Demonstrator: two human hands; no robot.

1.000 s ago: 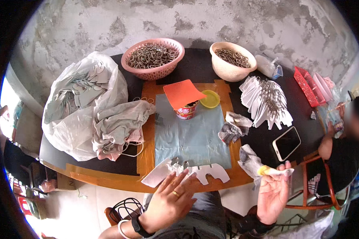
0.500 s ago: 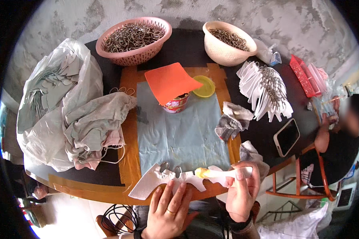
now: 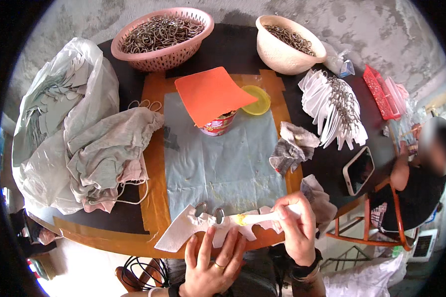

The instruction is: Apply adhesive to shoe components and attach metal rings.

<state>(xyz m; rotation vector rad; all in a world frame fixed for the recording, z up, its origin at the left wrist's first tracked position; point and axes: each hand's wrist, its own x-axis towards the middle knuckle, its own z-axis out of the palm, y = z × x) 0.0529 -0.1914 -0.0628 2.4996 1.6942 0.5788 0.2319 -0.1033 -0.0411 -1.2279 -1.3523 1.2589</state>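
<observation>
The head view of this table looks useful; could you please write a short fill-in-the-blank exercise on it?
The right hand holds a slim white stick whose coated tip is ____.
The left hand touches a flat, notched piece coloured ____.
The pink perforated plastic basket stands to the ____ of the cream plastic basket.

Missing words: yellow; white; left.

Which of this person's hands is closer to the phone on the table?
Right. The right hand, gripping a white yellow-tipped tool, is below and left of the phone in view; the left hand, touching a white cutout, lies farther left and lower.
</observation>
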